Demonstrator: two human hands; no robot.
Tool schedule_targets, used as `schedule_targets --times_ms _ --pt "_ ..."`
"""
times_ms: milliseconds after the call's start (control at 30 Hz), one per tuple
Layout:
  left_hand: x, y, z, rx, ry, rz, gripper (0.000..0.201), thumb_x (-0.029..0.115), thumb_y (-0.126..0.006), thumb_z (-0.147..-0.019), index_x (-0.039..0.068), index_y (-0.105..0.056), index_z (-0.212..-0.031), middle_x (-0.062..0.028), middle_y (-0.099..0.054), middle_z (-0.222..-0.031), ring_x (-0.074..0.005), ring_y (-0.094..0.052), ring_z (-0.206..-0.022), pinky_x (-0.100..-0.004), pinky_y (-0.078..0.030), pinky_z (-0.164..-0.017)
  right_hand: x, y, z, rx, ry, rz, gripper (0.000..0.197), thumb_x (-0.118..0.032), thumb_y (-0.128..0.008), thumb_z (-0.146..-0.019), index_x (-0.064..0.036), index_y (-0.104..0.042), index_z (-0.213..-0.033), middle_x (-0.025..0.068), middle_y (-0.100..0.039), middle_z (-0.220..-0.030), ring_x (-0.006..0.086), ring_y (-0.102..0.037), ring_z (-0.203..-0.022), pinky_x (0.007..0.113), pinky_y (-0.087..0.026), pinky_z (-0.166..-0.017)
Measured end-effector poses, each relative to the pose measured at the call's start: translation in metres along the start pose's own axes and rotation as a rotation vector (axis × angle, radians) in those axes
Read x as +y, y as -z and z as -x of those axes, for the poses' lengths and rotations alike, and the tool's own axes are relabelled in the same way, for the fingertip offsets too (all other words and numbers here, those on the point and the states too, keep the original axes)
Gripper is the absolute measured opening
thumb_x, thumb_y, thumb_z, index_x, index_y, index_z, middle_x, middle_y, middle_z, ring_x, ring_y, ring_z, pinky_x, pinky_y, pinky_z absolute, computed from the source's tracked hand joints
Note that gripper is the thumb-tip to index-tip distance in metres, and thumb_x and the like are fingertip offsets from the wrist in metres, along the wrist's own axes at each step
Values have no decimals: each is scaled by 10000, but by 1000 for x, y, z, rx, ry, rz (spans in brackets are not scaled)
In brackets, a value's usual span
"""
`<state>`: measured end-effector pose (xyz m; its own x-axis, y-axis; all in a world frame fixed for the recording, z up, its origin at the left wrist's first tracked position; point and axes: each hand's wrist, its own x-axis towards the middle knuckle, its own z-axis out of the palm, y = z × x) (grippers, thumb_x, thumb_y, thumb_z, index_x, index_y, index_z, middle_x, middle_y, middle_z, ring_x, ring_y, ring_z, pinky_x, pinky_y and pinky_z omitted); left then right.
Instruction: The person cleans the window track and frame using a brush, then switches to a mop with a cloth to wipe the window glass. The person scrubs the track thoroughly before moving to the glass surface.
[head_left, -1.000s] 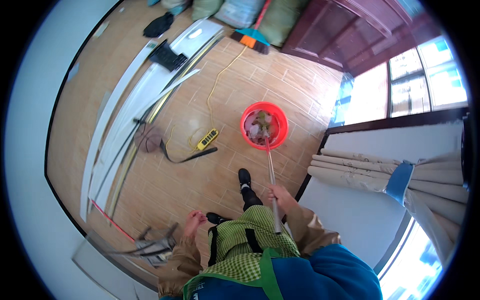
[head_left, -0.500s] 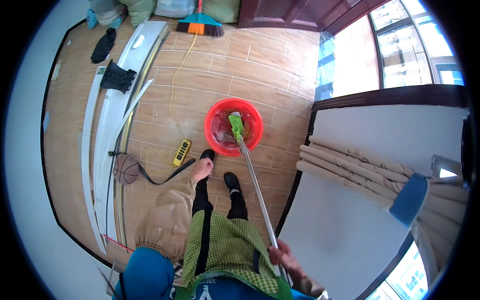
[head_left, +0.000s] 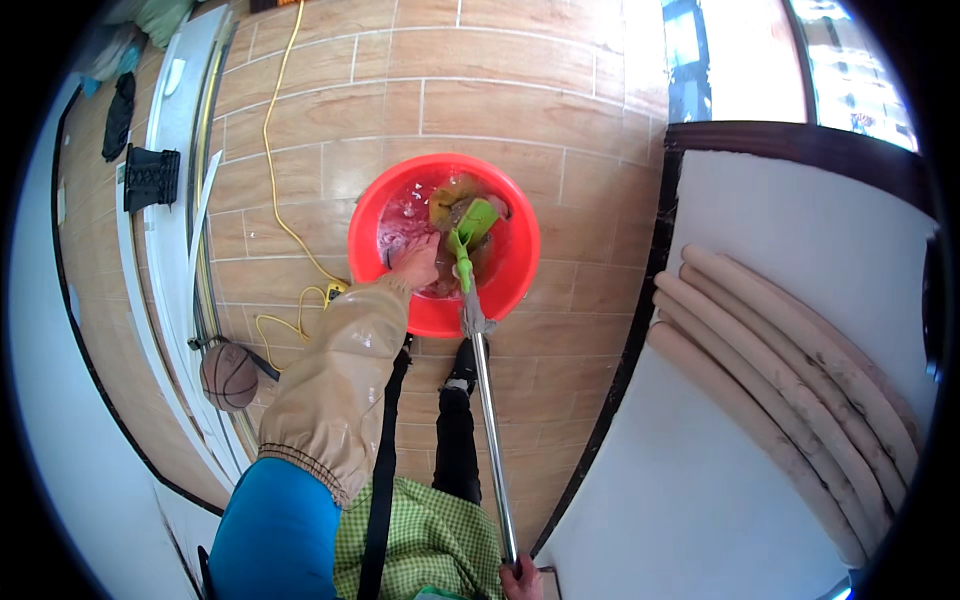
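Observation:
A red plastic tub [head_left: 525,245] with soapy water stands on the floor in front of me. A mop [head_left: 487,410] with a silver pole and green head slants into it. Against the green head lies a wet brownish-yellow cloth or pad [head_left: 440,205]. My left hand [head_left: 418,264] reaches over the tub's near rim, its fingers stretched down beside the mop head and their tips partly hidden. A wet tan sleeve cover [head_left: 340,370] covers that forearm. At the lower edge my right hand [head_left: 522,580] is closed round the mop pole, partly cut off by the picture edge.
Left of the tub run a yellow cable [head_left: 268,140] and long white strips [head_left: 160,235]. A basketball [head_left: 229,376] lies beside them. To the right, a gathered beige curtain [head_left: 770,380] hangs by a white wall with a dark edge. My shoe [head_left: 462,365] is just below the tub.
My view has come down closer to the tub. My left hand has moved from beside my leg into the tub next to the mop head. My right hand still grips the pole.

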<state>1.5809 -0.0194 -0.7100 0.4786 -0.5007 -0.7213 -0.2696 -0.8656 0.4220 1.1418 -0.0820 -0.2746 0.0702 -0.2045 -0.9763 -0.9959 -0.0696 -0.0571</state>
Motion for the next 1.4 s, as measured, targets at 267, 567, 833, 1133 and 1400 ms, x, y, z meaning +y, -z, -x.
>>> schedule_targets --times_ms 267,567,833,1133,1400 --pt "-12 -29 10 -187 -28 -227 463 288 -682 -758 -22 -592 -1089 -221 -663 -1028 -382 -631 -985 -483 -457 -890 -59 -11 -45 377 107 81 216 -110 -673 -825 -60 -625 -1029 143 -574 -645 264 -603 -516 375 -489 -519" --pt "38 90 118 -103 -157 -32 282 302 -627 -840 70 -663 -997 -211 -655 -883 -385 -637 -849 -489 -492 -740 -43 18 13 278 271 4 234 -149 -673 -837 -41 -614 -1035 137 -539 -589 231 -571 -505 359 -457 -495" --pt "101 200 227 46 -452 37 235 249 -639 -856 67 -673 -1001 -204 -646 -810 -391 -629 -796 -473 -495 -690 -70 43 3 -663 -60 -1250 309 -273 -469 -1012 -21 -536 -1179 -39 -351 -580 57 -308 -451 237 -311 -436" --pt "167 285 313 48 -730 -3 145 134 -670 -843 11 -655 -920 -160 -598 -756 -309 -598 -737 -419 -457 -777 -96 19 -62 -127 200 -477 332 -328 -514 -964 -16 -578 -1058 70 -562 -642 167 -564 -527 315 -447 -481" --pt "211 331 370 74 -844 158 134 36 -697 -788 -39 -612 -860 -109 -496 -700 -272 -547 -697 -495 -391 -1044 -105 -9 -150 443 582 -8 484 -148 -641 -794 -17 -476 -1229 218 -599 -961 398 -598 -897 475 -490 -786"
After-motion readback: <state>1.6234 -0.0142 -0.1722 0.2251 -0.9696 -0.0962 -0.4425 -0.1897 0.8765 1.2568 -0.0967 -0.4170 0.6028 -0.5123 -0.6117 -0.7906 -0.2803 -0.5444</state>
